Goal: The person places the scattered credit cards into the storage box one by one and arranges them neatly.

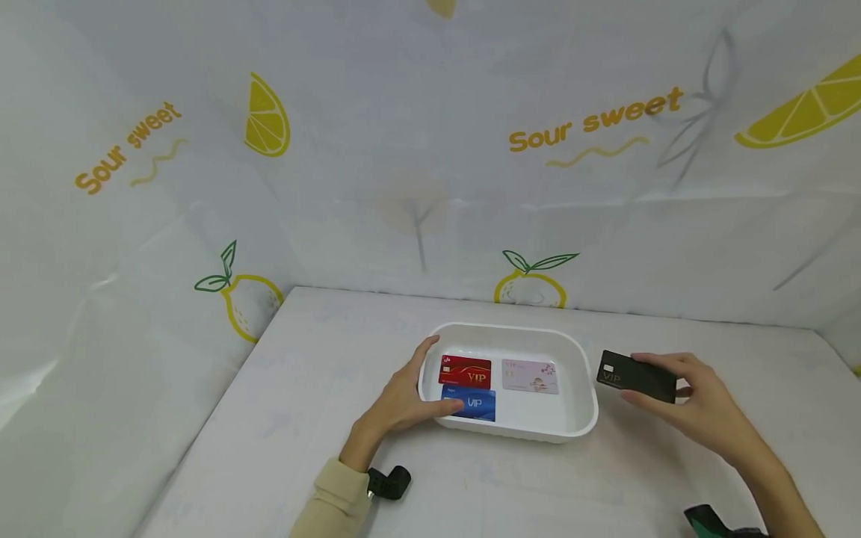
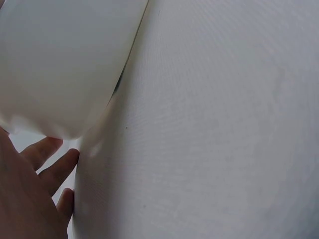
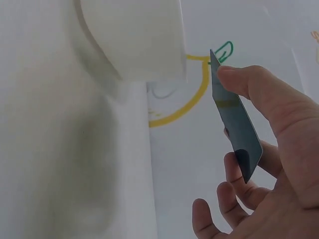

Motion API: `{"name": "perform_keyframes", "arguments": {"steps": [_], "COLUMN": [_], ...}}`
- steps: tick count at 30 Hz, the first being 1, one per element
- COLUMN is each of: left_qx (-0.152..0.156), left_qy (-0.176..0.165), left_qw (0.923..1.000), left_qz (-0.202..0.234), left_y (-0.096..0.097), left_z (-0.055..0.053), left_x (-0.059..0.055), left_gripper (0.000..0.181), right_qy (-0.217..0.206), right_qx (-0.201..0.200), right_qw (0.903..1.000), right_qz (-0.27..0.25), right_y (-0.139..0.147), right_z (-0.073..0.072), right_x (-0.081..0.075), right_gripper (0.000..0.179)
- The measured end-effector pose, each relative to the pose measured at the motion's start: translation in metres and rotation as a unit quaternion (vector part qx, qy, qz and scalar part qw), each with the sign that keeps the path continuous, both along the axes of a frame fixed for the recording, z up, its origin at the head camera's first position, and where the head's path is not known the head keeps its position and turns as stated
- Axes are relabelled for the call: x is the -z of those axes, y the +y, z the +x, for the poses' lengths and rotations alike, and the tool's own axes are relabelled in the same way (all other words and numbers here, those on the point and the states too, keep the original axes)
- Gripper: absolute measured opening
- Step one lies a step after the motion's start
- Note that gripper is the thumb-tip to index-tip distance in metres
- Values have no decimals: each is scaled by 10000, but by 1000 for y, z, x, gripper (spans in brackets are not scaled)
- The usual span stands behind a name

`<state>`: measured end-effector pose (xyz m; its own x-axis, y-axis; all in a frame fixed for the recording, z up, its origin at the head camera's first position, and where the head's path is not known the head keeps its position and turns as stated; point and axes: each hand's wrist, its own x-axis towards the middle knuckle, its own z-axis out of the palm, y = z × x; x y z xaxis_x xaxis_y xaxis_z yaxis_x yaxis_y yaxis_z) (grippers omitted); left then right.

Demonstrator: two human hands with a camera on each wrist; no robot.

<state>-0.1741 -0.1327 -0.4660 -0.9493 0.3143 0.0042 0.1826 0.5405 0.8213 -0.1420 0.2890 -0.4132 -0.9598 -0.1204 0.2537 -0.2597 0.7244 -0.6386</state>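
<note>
A black VIP card [image 1: 635,375] is pinched between the thumb and fingers of my right hand [image 1: 702,403], held in the air just right of the white plastic tray [image 1: 578,418]. In the right wrist view the card [image 3: 237,124] appears tilted and nearly edge-on. My left hand [image 1: 403,396] grips the tray's left end, its thumb reaching over the near rim to the blue VIP card [image 1: 479,403]. Inside the tray a red VIP card [image 1: 464,371] lies just above the blue one, and a pale pink card [image 1: 530,376] lies to their right. Several left-hand fingers [image 2: 60,172] show beside the tray's outer wall [image 2: 65,64].
The tray stands on a white-covered table [image 1: 282,448]. Behind it rises a white sheet [image 1: 377,149] printed with lemons and "Sour sweet". Dark straps [image 1: 390,483] sit at both wrists.
</note>
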Motion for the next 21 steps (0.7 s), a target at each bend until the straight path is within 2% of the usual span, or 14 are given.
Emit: {"name": "perform_keyframes", "arguments": {"steps": [12, 21], "left_qx": [-36, -39], "left_qy": [-6, 33], "left_qw": [10000, 10000], "left_qz": [-40, -75], "left_y": [0, 0], "left_z": [0, 0], "left_x": [1, 1], "left_gripper": [109, 109], "right_qy": [-112, -413], "right_qx": [-246, -695], "right_qw": [9994, 9949], "right_qz": [-213, -605], "right_y": [-44, -71], "right_z": [-2, 0], "right_x": [-4, -8], "right_gripper": [53, 51]}}
